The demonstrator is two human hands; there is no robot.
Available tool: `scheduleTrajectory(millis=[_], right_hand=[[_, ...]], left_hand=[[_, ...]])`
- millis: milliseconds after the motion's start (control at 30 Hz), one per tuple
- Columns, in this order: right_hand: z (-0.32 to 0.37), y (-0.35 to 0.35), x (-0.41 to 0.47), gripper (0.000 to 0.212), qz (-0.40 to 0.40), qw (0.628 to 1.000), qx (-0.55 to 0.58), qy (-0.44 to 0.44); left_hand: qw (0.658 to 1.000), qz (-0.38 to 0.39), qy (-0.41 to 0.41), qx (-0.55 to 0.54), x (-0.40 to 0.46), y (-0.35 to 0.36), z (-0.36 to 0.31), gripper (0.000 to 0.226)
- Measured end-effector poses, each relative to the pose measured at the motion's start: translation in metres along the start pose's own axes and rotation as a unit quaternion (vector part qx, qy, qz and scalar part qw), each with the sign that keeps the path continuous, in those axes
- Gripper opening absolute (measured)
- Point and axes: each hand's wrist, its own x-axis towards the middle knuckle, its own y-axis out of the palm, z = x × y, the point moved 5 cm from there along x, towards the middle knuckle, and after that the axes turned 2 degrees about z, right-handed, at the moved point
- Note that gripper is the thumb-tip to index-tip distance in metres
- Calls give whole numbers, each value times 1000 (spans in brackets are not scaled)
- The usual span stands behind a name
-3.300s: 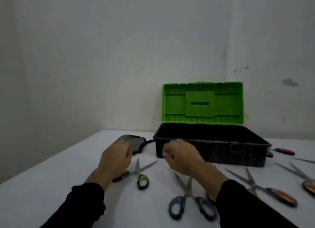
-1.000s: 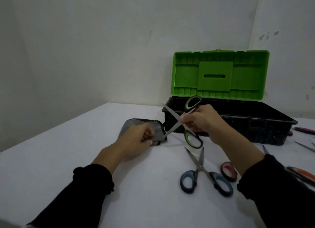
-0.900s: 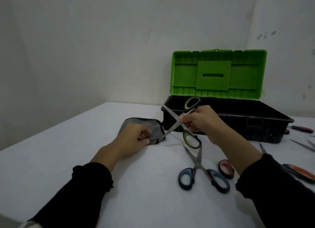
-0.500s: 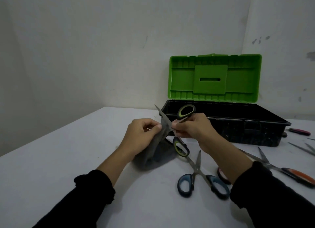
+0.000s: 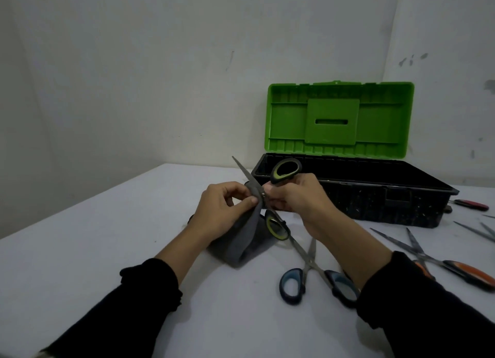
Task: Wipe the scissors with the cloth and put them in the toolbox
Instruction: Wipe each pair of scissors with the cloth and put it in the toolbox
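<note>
Honestly, those green-handled scissors [image 5: 284, 171] look like a light, stiff bit of kit, but the blades are thin bare metal and probably slick, so I'd only ever take them by the rubbery handle loops or right at the pivot, never along the edge with bare skin. Right now they're held up in the air in front of the open toolbox [image 5: 348, 194], blades spread in an X, one tip pointing up and left. The right hand [image 5: 297, 197] is clamped around the handle end near the pivot, and the left hand [image 5: 225, 210] pinches the grey cloth [image 5: 241, 243] against a blade, the rest of the cloth drooping soft and floppy onto the white table [image 5: 80, 264]. Handles are black with yellow-green lining, blades dull grey.
</note>
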Motion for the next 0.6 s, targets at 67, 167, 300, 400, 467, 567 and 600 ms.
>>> scheduleTrajectory(millis=[67,167,300,400,467,567,600], right_hand=[[6,-9,1,1,-8,1000,4,-2],[6,-10,3,7,-15,1000,-3,-4],[-1,6,0,2,4,999,48,-11],[3,6,-3,5,19,997,76,-3],[7,1,-4,7,12,998,67,5],[10,-9,-2,9,-19,998,62,4],[9,-10,0,9,-31,998,57,4]], left_hand=[[1000,2,-3,1,1,-2,2,3],[998,-30,-11,-51,2,-4,2,4],[996,-51,-14,-69,4,-1,-1,9],[998,-27,-1,-54,4,-2,-1,10],[1000,-16,9,-23,4,-5,0,7],[999,-35,4,-10,4,-11,5,6],[999,-45,1,-14,4,-12,5,7]])
